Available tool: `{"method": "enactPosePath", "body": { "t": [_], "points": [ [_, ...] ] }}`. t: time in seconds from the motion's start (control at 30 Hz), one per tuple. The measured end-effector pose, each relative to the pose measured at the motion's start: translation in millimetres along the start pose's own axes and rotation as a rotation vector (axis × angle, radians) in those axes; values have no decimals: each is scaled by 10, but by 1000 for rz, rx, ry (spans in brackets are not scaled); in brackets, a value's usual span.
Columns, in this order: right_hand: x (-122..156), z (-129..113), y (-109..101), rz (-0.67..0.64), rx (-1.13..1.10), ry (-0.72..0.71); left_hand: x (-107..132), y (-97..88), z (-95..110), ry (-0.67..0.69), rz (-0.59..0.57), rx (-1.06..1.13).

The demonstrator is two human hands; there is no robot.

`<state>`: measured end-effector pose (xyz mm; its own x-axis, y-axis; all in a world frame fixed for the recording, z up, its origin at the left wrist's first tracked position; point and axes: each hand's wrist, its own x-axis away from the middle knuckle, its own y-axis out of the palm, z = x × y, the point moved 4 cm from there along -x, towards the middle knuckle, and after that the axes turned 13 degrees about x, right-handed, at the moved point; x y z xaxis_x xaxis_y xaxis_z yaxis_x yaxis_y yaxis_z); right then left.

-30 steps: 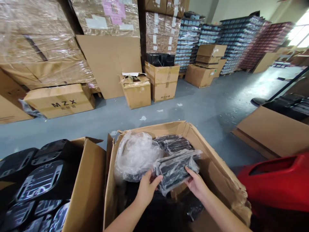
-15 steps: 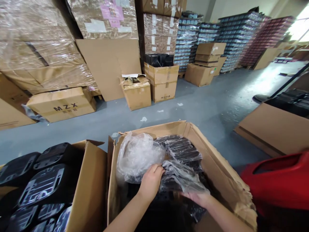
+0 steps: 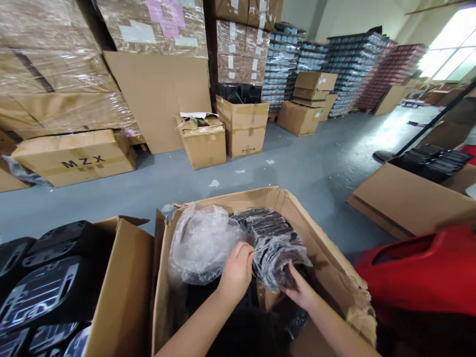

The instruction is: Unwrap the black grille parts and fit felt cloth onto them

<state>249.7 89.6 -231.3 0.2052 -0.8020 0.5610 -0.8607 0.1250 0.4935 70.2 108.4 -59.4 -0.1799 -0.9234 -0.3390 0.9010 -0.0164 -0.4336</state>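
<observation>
Both my hands reach into an open cardboard box (image 3: 327, 258) in front of me. My left hand (image 3: 236, 272) is closed in a pinch on the clear plastic wrap of a black plastic part (image 3: 278, 258). My right hand (image 3: 299, 290) grips the same wrapped part from below, at its near right edge. Behind it a row of several more wrapped black parts (image 3: 262, 220) stands in the box. A crumpled clear plastic bag (image 3: 201, 243) fills the box's left side, next to my left hand.
A second open carton (image 3: 119, 287) at my left holds black moulded parts (image 3: 48, 287). A red plastic object (image 3: 416, 267) sits at my right. A flat cardboard sheet (image 3: 405, 198) lies on the grey floor. Stacked cartons and wrapped pallets line the far side.
The wrapped part was tilted down, then brought back up against the row. My left hand moved from its side to its top edge, and my right hand shifted underneath.
</observation>
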Motion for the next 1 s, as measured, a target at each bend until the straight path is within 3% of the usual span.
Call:
{"method": "enactPosePath", "body": {
  "t": [0.2,0.43,0.7,0.87,1.0],
  "points": [
    [18,24,-20,220,113,-19,-67,105,-41,-199,-117,-45],
    [-20,114,-73,238,308,55,-126,135,-194,-288,-203,-283],
    [-29,324,-151,150,548,278,-111,288,-555,-362,-394,65],
    [11,377,-172,36,688,397,22,362,-636,-436,-442,216],
    [43,343,-221,34,876,337,54,440,-621,-448,-446,251]
  ]
}}
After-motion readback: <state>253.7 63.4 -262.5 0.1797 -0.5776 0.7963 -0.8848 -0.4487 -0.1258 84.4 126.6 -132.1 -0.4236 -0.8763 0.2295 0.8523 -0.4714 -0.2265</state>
